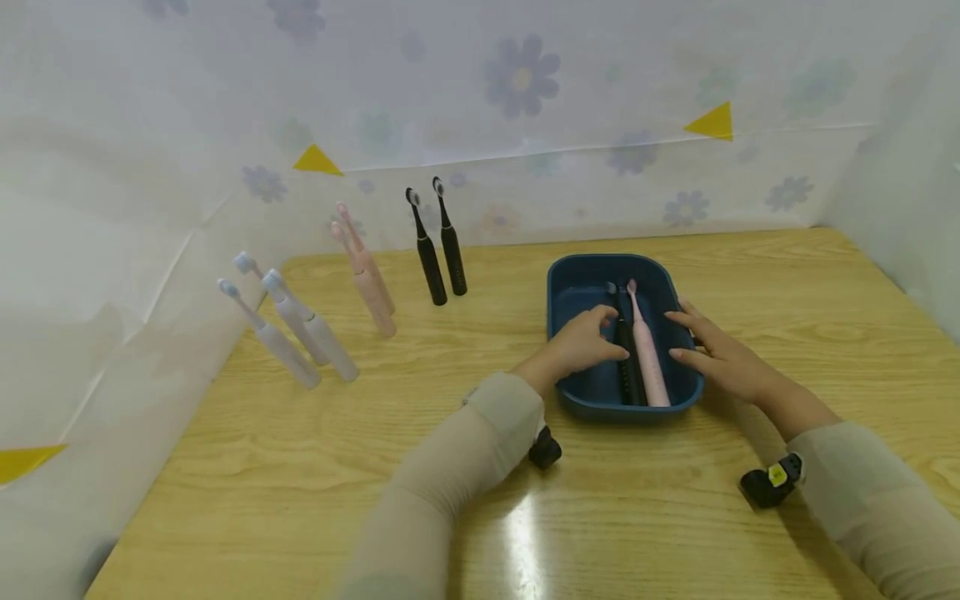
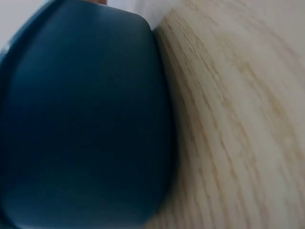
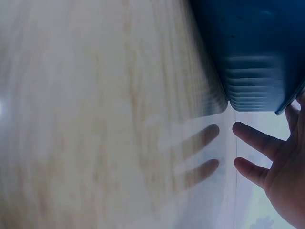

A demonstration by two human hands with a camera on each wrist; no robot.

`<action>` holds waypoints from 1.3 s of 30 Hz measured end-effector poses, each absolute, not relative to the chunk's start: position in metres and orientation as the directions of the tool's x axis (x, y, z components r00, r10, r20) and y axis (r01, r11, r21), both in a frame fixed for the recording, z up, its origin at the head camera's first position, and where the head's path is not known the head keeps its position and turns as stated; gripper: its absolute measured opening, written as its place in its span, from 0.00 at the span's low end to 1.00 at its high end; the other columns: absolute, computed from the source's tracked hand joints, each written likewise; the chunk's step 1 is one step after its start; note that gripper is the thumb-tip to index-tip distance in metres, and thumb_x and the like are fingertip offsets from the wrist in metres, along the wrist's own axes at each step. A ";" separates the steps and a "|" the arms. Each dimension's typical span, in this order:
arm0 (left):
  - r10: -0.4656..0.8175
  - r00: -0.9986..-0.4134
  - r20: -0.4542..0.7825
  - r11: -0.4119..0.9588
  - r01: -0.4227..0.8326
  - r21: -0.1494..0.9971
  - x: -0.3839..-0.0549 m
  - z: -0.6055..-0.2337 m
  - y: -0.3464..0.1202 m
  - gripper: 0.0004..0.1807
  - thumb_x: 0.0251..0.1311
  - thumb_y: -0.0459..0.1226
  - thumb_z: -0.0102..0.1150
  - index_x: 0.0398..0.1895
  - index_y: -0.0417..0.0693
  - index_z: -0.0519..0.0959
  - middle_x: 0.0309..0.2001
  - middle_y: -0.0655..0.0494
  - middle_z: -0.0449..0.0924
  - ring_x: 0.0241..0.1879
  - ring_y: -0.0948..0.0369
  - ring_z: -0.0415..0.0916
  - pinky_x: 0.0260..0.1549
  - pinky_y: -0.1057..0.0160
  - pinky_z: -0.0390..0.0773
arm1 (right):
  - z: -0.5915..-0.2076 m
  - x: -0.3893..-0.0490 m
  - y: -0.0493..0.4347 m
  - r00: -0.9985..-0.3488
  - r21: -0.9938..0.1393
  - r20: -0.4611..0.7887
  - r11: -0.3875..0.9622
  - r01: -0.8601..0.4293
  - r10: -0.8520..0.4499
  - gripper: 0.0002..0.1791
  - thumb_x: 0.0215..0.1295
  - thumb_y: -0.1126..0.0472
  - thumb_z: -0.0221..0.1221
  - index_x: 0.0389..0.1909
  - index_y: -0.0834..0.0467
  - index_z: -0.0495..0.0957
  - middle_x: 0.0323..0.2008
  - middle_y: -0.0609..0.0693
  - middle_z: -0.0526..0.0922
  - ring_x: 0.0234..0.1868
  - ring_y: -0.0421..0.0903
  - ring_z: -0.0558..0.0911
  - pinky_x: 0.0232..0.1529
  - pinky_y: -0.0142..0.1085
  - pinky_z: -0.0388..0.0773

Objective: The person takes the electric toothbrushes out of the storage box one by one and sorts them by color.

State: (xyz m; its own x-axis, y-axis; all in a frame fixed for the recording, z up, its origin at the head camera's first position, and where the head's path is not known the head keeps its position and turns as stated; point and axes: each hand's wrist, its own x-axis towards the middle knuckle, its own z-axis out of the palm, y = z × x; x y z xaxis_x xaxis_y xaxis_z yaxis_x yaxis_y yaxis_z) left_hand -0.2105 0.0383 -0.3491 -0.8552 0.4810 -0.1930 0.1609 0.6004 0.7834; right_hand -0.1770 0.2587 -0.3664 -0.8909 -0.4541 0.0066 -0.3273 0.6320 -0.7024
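A dark blue storage box (image 1: pixel 626 413) sits on the table with a black electric toothbrush (image 1: pixel 627 350) and a pink electric toothbrush (image 1: pixel 648 357) lying side by side in it. My left hand (image 1: pixel 577 343) reaches over the box's left side, thumb and fingers spread; the thumb tip is by the black toothbrush, and whether they touch is unclear. At the box's right rim, my right hand (image 1: pixel 723 357) has its thumb and a finger over the edge. In the right wrist view two straight fingers (image 3: pixel 257 140) extend outside the box (image 3: pixel 257 57). The left wrist view shows only the box's outer wall (image 2: pixel 90 119) and table.
Several electric toothbrushes stand upright at the table's left and back: white ones (image 1: pixel 288 354), two pink ones (image 1: pixel 375 296) and two black ones (image 1: pixel 431 271). A flowered sheet (image 1: pixel 600 75) hangs behind the wooden table (image 1: pixel 315 475), with yellow triangles (image 1: pixel 712 122) on it.
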 end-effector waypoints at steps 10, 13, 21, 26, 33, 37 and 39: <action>0.516 -0.804 -0.294 0.768 0.283 0.575 -0.216 -0.362 0.053 0.30 0.51 0.47 0.56 0.60 0.58 0.61 0.60 0.55 0.58 0.58 0.60 0.56 0.49 0.62 0.64 | -0.368 -0.178 0.259 -0.890 -0.693 0.012 0.638 -0.336 -0.456 0.32 0.64 0.59 0.46 0.64 0.63 0.44 0.64 0.62 0.33 0.54 0.70 0.54 0.46 0.61 0.56; 0.524 -0.788 -0.324 0.793 0.311 0.524 -0.215 -0.362 0.054 0.28 0.54 0.48 0.53 0.60 0.63 0.60 0.60 0.56 0.57 0.59 0.59 0.54 0.50 0.60 0.63 | -0.368 -0.177 0.258 -0.889 -0.697 0.011 0.635 -0.335 -0.457 0.32 0.64 0.59 0.46 0.64 0.63 0.44 0.64 0.62 0.33 0.55 0.70 0.54 0.46 0.61 0.56; 0.500 -0.803 -0.323 0.826 0.332 0.455 -0.213 -0.361 0.057 0.25 0.55 0.50 0.50 0.58 0.66 0.62 0.57 0.56 0.59 0.56 0.55 0.57 0.47 0.57 0.65 | -0.368 -0.177 0.257 -0.897 -0.705 0.023 0.629 -0.327 -0.441 0.31 0.64 0.59 0.46 0.64 0.62 0.45 0.65 0.60 0.33 0.57 0.69 0.51 0.47 0.61 0.55; 0.451 -0.839 -0.306 0.838 0.279 0.469 -0.212 -0.360 0.058 0.22 0.54 0.50 0.52 0.53 0.64 0.66 0.55 0.54 0.60 0.50 0.58 0.63 0.40 0.62 0.69 | -0.370 -0.177 0.259 -0.894 -0.711 0.025 0.621 -0.331 -0.448 0.31 0.64 0.59 0.46 0.64 0.62 0.45 0.65 0.60 0.32 0.56 0.70 0.50 0.46 0.62 0.54; 0.399 -0.862 -0.313 0.869 0.247 0.429 -0.211 -0.359 0.060 0.20 0.54 0.50 0.52 0.52 0.63 0.68 0.54 0.54 0.61 0.47 0.59 0.65 0.35 0.64 0.69 | -0.372 -0.178 0.262 -0.886 -0.711 0.040 0.610 -0.350 -0.463 0.32 0.64 0.61 0.46 0.64 0.63 0.44 0.64 0.62 0.32 0.56 0.72 0.50 0.45 0.63 0.54; 0.382 -0.864 -0.328 0.889 0.246 0.387 -0.210 -0.359 0.060 0.18 0.54 0.49 0.52 0.50 0.62 0.70 0.54 0.51 0.58 0.46 0.57 0.64 0.34 0.64 0.69 | -0.372 -0.178 0.263 -0.886 -0.708 0.045 0.611 -0.354 -0.461 0.32 0.64 0.61 0.46 0.64 0.63 0.44 0.64 0.63 0.32 0.56 0.71 0.50 0.45 0.63 0.54; 0.383 -0.863 -0.331 0.887 0.242 0.393 -0.210 -0.359 0.060 0.17 0.54 0.48 0.53 0.49 0.61 0.71 0.54 0.50 0.58 0.44 0.57 0.65 0.32 0.65 0.69 | -0.372 -0.178 0.263 -0.886 -0.707 0.047 0.612 -0.356 -0.461 0.32 0.64 0.61 0.46 0.64 0.63 0.44 0.64 0.63 0.33 0.57 0.71 0.49 0.45 0.63 0.54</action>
